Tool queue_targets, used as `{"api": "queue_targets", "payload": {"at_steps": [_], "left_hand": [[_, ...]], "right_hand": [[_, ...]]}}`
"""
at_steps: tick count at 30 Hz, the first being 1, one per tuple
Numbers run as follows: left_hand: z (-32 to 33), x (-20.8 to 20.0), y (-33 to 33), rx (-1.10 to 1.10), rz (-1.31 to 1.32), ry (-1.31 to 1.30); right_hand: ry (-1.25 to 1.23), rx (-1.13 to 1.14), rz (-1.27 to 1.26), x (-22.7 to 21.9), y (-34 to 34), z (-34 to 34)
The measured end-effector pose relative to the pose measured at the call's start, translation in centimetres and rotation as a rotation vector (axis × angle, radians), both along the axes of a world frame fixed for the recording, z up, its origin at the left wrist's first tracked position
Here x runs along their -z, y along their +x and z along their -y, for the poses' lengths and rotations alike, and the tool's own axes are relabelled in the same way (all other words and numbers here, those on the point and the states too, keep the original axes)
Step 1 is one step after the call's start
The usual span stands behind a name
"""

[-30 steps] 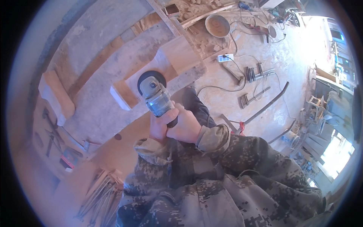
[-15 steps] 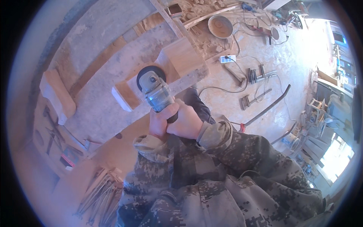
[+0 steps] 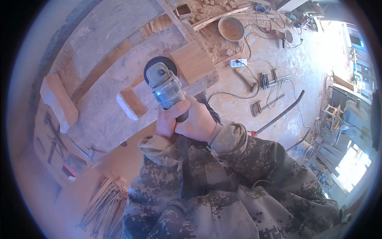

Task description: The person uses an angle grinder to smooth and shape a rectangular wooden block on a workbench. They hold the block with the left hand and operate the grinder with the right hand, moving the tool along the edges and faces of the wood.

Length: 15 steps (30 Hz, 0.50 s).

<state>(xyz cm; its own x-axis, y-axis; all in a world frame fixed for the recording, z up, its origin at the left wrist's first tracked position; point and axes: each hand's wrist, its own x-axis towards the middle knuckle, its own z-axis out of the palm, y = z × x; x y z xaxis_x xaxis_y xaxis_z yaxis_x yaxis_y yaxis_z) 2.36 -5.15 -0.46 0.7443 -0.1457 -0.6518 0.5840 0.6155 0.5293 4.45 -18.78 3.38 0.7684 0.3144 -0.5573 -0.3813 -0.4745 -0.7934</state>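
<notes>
Angle grinder (image 3: 165, 85): dull grey metal head, worn and dusty; dark matt disc guard. Wooden workpiece (image 3: 167, 83) beneath the grinder: pale, dry, rough-sawn faces; the block right of the grinder shows a warmer, smoother cut surface. Both hands, left hand (image 3: 169, 121) and right hand (image 3: 199, 123), are bare. Sleeves below the grinder: matt woven camouflage cloth, slightly frayed at the cuffs. Floor (image 3: 254, 83) right of the grinder: fine sawdust, matt. Round pan (image 3: 230, 28) above-right of the grinder: rusty, dull metal.
</notes>
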Motion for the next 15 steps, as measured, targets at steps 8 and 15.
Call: {"api": "queue_targets", "payload": {"at_steps": [8, 15], "left_hand": [[-0.9, 0.0, -2.0, -0.074, -0.104, 0.041], [-0.6, -0.2, -1.0, -0.077, -0.043, 0.054]], "right_hand": [[0.068, -0.079, -0.071, 1.4, -1.3, -0.9], [0.004, -0.044, 0.013, 1.4, -1.2, -0.9]]}}
